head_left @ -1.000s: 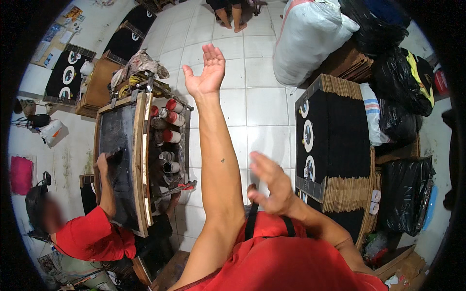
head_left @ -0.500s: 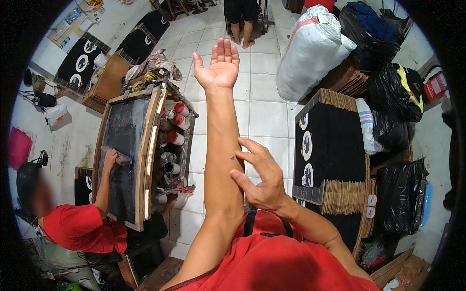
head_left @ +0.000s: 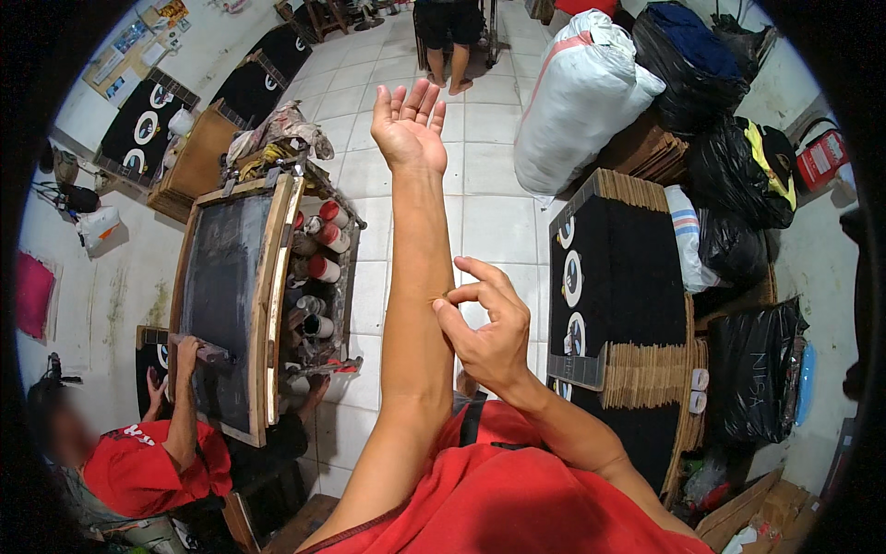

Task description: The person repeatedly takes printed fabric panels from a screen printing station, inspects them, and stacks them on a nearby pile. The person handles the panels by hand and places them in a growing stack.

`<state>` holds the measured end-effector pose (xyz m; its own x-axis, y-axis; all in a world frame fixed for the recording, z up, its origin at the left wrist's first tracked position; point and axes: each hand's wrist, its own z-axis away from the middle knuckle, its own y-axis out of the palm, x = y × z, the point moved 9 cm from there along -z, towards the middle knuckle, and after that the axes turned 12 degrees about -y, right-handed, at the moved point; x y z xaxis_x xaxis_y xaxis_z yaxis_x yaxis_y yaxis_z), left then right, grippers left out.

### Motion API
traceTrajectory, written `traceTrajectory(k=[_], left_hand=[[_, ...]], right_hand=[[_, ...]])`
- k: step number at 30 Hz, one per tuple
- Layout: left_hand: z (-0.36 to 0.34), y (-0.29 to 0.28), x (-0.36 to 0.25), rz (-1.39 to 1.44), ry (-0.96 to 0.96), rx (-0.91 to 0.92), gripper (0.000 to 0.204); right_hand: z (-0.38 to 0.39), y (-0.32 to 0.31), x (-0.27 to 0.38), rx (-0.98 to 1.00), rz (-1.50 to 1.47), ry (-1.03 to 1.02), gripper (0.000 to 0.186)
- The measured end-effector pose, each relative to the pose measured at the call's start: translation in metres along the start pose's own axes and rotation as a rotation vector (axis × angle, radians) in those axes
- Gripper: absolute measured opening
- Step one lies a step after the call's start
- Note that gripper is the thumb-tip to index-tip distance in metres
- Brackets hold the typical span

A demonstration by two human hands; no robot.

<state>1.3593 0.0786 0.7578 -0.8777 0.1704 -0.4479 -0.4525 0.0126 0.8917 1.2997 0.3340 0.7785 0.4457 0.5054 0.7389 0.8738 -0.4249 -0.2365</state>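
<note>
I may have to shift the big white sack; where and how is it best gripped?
Probably by the creased top of the white sack, coming from the tiled floor side: its body looks broad and full, while a black bag and brown cardboard crowd the other side.

We've got scuffed, pale wood on the frame (head_left: 261,277), and the dark screen (head_left: 221,268) in it looks matt with chalky smears. Tubs (head_left: 323,269) look like smooth plastic with a bit of shine. Floor (head_left: 489,217) is smooth, glossy tile. The white sack (head_left: 574,102) reads to us as crinkly woven plastic, the black bag (head_left: 752,374) as thin, shiny, wrinkled plastic. We'd call the boards (head_left: 646,377) rough-edged brown cardboard, with matt black cloth (head_left: 632,268) on top. Red shirts (head_left: 517,489): soft, matt fabric. Forearm (head_left: 417,249) is smooth, bare skin.
</note>
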Motion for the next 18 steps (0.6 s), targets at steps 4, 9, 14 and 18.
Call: traceTrajectory(k=[4,9,14,18], left_hand=[[-0.004,0.000,0.006,-0.066,0.001,-0.011,0.057],[-0.014,-0.014,0.007,-0.049,-0.011,-0.046,0.056],[-0.029,-0.037,-0.005,-0.037,-0.013,-0.091,0.052],[-0.037,-0.060,-0.026,-0.084,0.015,-0.151,0.053]], right_hand=[[-0.007,0.000,-0.014,-0.005,-0.005,0.006,0.008],[-0.010,-0.002,-0.071,-0.015,-0.197,0.282,0.009],[-0.035,-0.010,-0.130,0.091,-0.077,0.222,0.010],[-0.057,-0.018,-0.180,0.255,0.090,0.242,0.015]])
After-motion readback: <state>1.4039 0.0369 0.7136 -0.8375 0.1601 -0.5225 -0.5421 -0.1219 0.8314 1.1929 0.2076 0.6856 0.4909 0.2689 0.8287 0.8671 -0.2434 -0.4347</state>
